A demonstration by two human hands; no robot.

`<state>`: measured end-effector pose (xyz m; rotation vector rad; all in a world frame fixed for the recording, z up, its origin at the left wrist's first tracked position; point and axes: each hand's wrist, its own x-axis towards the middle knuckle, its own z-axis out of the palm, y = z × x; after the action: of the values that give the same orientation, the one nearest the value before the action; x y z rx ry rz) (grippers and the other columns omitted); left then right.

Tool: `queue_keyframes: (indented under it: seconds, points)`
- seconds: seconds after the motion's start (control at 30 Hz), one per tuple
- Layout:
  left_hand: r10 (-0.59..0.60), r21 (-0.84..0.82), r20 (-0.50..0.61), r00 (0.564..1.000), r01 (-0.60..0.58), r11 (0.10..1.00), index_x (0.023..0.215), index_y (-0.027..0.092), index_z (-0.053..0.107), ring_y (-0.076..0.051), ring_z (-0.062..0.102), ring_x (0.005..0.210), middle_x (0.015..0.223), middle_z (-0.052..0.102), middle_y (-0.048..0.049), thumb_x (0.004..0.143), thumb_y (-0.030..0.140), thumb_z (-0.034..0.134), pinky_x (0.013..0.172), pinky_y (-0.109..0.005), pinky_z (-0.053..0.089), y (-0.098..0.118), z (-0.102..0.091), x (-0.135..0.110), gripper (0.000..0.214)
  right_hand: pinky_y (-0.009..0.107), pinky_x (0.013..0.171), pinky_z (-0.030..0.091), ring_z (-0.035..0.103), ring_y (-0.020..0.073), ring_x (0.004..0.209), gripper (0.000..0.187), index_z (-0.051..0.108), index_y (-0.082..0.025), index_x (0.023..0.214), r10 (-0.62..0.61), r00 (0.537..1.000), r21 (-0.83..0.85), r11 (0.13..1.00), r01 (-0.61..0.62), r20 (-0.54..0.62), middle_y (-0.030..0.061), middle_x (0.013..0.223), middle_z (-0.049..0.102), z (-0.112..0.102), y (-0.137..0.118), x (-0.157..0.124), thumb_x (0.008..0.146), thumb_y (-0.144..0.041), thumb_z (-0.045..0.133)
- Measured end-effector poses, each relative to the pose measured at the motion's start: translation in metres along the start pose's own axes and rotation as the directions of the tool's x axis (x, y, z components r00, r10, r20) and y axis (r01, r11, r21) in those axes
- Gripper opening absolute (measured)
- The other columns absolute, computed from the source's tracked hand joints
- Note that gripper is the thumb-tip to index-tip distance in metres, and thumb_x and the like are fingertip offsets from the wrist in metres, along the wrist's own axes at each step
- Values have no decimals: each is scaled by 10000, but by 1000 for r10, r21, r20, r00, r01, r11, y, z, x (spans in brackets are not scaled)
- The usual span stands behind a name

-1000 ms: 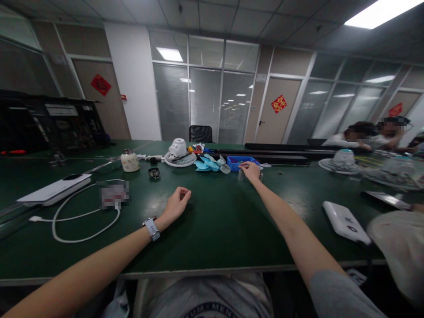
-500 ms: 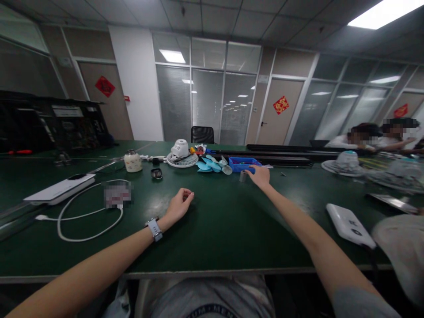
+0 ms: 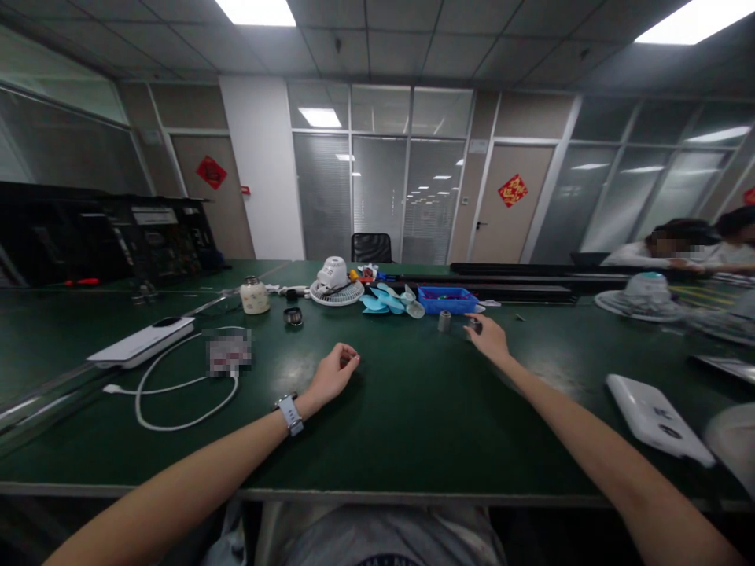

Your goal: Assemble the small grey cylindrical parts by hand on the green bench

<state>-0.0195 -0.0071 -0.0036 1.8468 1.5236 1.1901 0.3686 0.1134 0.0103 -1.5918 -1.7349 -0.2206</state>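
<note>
My right hand [image 3: 491,339] is low over the table, right of the blue tray's front. Its thumb and fingers close around a small dark grey metal cylinder [image 3: 474,323]. A second small grey metal cylinder [image 3: 444,321] stands upright on the table just left of that hand. My left hand [image 3: 335,374] rests on the green table nearer to me, fingers curled and thumb pressed to them; whether anything tiny is inside is hidden. Behind the cylinders is the blue tray [image 3: 447,309] with small parts in it. Light-blue fan blades [image 3: 383,300] lie left of the tray.
A white fan housing [image 3: 333,274] sits at the back beside a jar [image 3: 254,297] and a dark watch-like object [image 3: 292,316]. A white cable [image 3: 141,393] loops at left. At right lies a white device [image 3: 657,417]. Two people sit at the far right.
My right hand has moved from the blue tray's front down to the right and now holds a cylinder. The other cylinder stays standing. My left hand keeps its pose; the view has shifted slightly.
</note>
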Motion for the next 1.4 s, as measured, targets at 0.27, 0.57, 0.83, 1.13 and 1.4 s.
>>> queue_keyframes:
  seconds: [0.27, 0.57, 0.83, 1.13, 1.4]
  points:
    - [256, -13, 10, 967, -256, 967, 1050, 205, 576, -172, 630, 858, 1025, 669, -57, 858, 436, 556, 703, -287, 485, 36, -3, -20, 301, 358, 880, 501, 638, 193, 956, 475, 553, -262, 1268, -409, 907, 584, 763, 279, 101, 33, 1114, 662, -22, -138, -78, 802, -288, 642]
    - [397, -152, 92, 913, -381, 912, 1202, 216, 513, -192, 682, 997, 1037, 736, -51, 853, 353, 612, 881, -322, 490, 64, 4, -23, 388, 430, 898, 500, 650, 231, 978, 660, 420, -259, 1363, -438, 869, 638, 742, 205, 229, 56, 1118, 670, 1, -176, -112, 761, -319, 685]
    - [299, -208, 62, 952, -281, 937, 1054, 185, 539, -192, 725, 818, 882, 766, -60, 781, 336, 698, 767, -300, 531, 67, 11, -8, 350, 425, 916, 514, 665, 237, 1005, 708, 351, -262, 1391, -404, 870, 718, 690, 89, 281, 54, 1098, 692, 6, -173, -115, 770, -368, 675]
    - [192, -141, 71, 979, -180, 973, 1028, 196, 533, -201, 716, 886, 880, 759, -59, 747, 355, 725, 825, -337, 531, 22, -12, -13, 375, 378, 862, 519, 676, 212, 902, 653, 416, -265, 1357, -385, 895, 588, 786, 190, 225, 39, 1006, 691, -2, -173, -116, 756, -320, 664]
    - [166, -12, 242, 956, -168, 986, 1165, 235, 532, -232, 626, 1138, 976, 759, -49, 733, 410, 722, 1019, -414, 433, 2, -1, -4, 503, 355, 841, 517, 668, 198, 915, 603, 412, -270, 1356, -419, 879, 615, 762, 204, 228, 42, 1018, 691, -16, -162, -106, 808, -374, 642]
